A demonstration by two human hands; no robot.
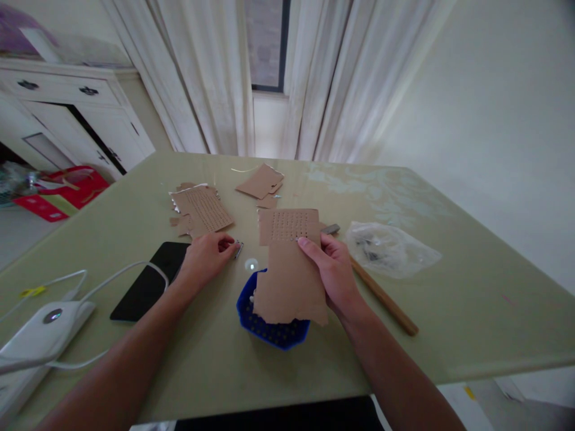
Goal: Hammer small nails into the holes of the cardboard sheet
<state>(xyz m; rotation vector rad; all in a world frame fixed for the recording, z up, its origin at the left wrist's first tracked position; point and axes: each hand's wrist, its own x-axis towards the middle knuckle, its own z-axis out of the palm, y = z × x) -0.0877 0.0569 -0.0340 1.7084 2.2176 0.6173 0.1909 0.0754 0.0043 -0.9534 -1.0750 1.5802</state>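
The right hand point(335, 272) pinches the side of a brown card point(290, 269), which looks light and bendy and best held at its edge, just above the blue basket point(269, 329), while the left hand point(204, 257) curls its fingers onto a small metal piece point(238, 249).

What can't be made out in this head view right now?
Head view only:
- Contents of the blue basket: hidden by the cardboard sheet held in the right hand.
- The metal piece at the left hand: too small to identify.
- Contents of the clear bag: blurred.
- Far end of the wooden handle: behind the right hand.
- The white device: cut off by the left edge.
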